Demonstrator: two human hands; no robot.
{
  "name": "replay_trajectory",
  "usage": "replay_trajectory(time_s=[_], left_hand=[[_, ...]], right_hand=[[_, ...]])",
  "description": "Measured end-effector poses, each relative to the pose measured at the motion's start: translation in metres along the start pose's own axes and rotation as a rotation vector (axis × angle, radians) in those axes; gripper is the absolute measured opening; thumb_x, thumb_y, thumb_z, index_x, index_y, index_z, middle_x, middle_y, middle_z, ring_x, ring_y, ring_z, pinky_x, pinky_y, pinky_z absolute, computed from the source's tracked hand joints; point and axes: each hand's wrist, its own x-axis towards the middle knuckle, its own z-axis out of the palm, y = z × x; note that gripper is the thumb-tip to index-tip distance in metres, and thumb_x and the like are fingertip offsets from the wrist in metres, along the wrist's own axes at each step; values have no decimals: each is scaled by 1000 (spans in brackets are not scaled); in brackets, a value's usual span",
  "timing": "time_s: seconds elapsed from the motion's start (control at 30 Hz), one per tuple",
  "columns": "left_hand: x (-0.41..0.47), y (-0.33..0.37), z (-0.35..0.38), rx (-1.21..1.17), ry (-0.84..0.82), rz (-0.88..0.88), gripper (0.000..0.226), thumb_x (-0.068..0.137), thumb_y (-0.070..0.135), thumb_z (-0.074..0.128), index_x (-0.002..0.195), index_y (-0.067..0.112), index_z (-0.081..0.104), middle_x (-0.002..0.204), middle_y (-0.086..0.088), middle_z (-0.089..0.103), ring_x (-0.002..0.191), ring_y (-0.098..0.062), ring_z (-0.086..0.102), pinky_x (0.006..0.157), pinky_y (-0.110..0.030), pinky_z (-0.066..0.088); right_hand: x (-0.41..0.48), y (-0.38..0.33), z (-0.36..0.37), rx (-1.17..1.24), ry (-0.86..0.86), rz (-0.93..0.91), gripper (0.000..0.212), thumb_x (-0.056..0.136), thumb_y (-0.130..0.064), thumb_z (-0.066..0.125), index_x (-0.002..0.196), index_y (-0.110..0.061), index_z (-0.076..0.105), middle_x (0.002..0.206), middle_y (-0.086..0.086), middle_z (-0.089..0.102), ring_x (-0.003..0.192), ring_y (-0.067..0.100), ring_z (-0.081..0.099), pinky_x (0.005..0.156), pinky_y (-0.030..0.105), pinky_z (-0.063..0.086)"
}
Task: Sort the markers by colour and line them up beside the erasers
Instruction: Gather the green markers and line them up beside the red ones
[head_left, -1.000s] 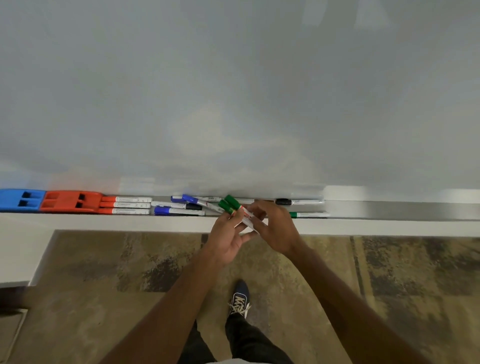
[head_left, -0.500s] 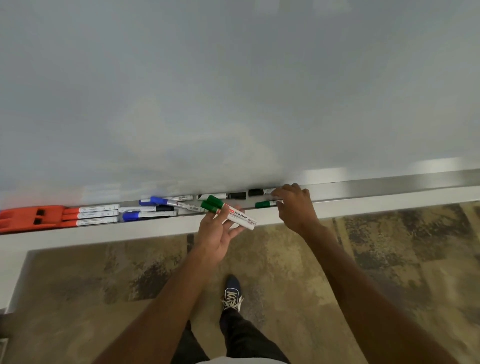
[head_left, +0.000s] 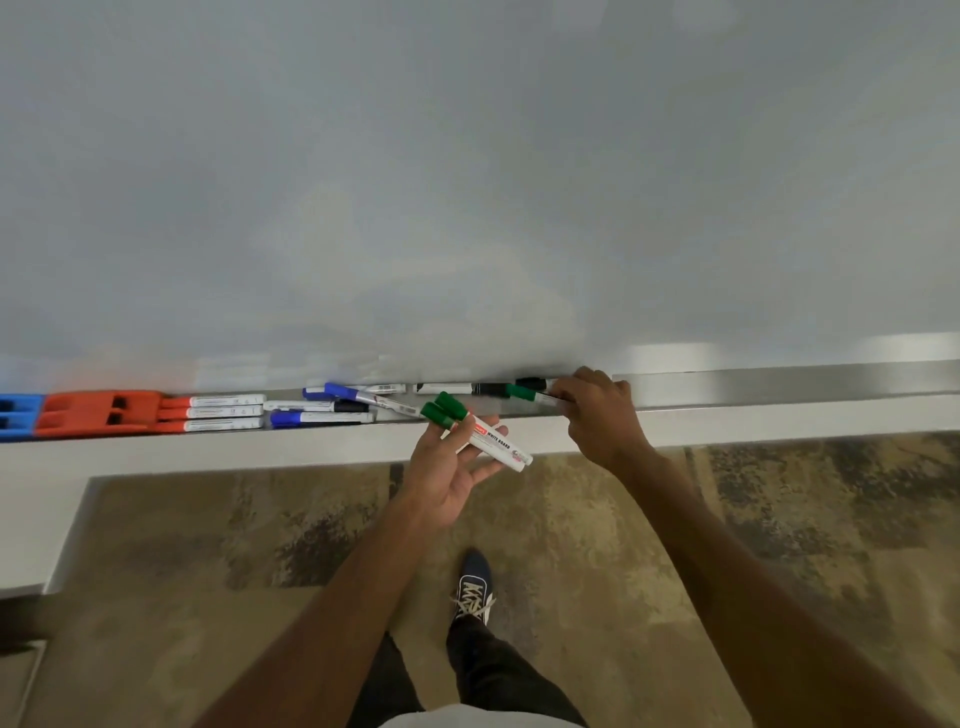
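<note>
My left hand (head_left: 451, 470) holds two green-capped markers (head_left: 480, 435) just in front of the whiteboard tray (head_left: 779, 383). My right hand (head_left: 602, 418) pinches a third green marker (head_left: 521, 392) lifted slightly off the tray, its body hidden by my fingers. Three red markers (head_left: 218, 413) lie stacked against the orange eraser (head_left: 98, 413), with a blue eraser (head_left: 18, 417) at the far left. Blue markers (head_left: 317, 417) and one angled blue marker (head_left: 363, 397) lie loosely beside them. Black markers (head_left: 467, 388) rest at the tray's back.
The whiteboard (head_left: 467, 182) fills the upper view. A white ledge (head_left: 208, 447) runs under the tray. Patterned carpet (head_left: 260, 545) and my shoe (head_left: 474, 587) are below. The tray to the right of my right hand holds nothing visible.
My right hand left the left hand, reached right to the tray and took hold of the third green marker, lifting it. My left hand kept the two green markers.
</note>
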Motion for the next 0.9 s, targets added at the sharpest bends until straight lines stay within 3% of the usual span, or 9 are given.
replay_trajectory(time_s=[0.1, 0.17, 0.27, 0.4, 0.6, 0.77, 0.9], left_hand=[[-3, 1, -4, -12, 5, 19, 21, 99, 6, 49, 120, 3, 48, 126, -26, 62, 116, -41, 61, 100, -64, 43], [-5, 3, -9, -39, 20, 28, 29, 99, 8, 50, 127, -1, 46, 128, -28, 60, 117, -43, 60, 100, -62, 45], [-12, 8, -15, -96, 47, 66, 37, 99, 9, 49, 135, -2, 44, 120, -25, 62, 114, -41, 60, 87, -53, 56], [-21, 19, -29, -178, 83, 135, 37, 101, 7, 44, 136, -3, 43, 105, -19, 65, 97, -31, 64, 67, -42, 61], [-25, 35, -58, -236, 125, 167, 41, 100, 9, 46, 139, -3, 41, 116, -23, 61, 103, -34, 63, 70, -43, 60], [-27, 48, -80, -219, 135, 170, 30, 96, 10, 56, 125, 1, 51, 113, -23, 64, 101, -34, 66, 70, -44, 60], [-28, 58, -97, -222, 273, 183, 55, 82, 14, 70, 130, -2, 50, 122, -26, 62, 104, -36, 67, 72, -46, 61]], right_hand=[[-1, -31, -1, 266, 1, -36, 24, 88, -2, 62, 107, -15, 70, 94, 3, 63, 82, 21, 60, 72, 32, 46], [-3, -55, -1, 461, -34, -23, 22, 88, -4, 65, 107, -14, 70, 92, 2, 68, 79, 14, 63, 72, 27, 51], [-6, -83, 5, 643, -77, -7, 15, 84, -3, 70, 99, -8, 70, 86, 2, 73, 72, 4, 66, 69, 22, 54], [-6, -108, 21, 662, -96, -16, 9, 84, -8, 73, 93, -12, 74, 87, -2, 76, 76, 6, 68, 69, 23, 55], [-2, -135, 42, 670, -52, -57, 12, 85, -10, 72, 95, -15, 77, 91, -1, 74, 75, 9, 67, 71, 29, 56], [4, -159, 53, 637, -93, -81, 19, 86, -8, 69, 97, -21, 78, 93, -3, 74, 80, 10, 65, 75, 32, 55], [9, -180, 58, 589, -134, -144, 18, 88, -11, 69, 99, -21, 78, 93, -2, 73, 79, 10, 64, 74, 29, 55]])
